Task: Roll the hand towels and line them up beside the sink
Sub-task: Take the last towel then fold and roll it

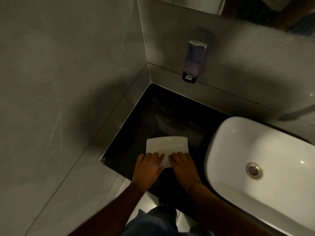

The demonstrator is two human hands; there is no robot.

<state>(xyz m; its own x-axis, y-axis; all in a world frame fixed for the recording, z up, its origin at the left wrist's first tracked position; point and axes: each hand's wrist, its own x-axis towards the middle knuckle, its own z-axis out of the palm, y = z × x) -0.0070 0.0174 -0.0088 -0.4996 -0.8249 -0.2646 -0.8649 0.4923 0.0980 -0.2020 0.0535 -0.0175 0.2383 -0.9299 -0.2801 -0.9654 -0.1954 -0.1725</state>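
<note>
Grey wall (59,82) on left | left hand (147,169) flat, fingers spread on white towel (167,146) | towel on black counter (170,108), bare counter behind | right hand (183,166) flat on towel's near edge | white sink (238,142) just right, only a drain (253,170) inside.

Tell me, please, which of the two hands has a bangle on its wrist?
The right hand, the one nearer the sink; the left hand has a bare wrist. Both press flat on the towel.
</note>
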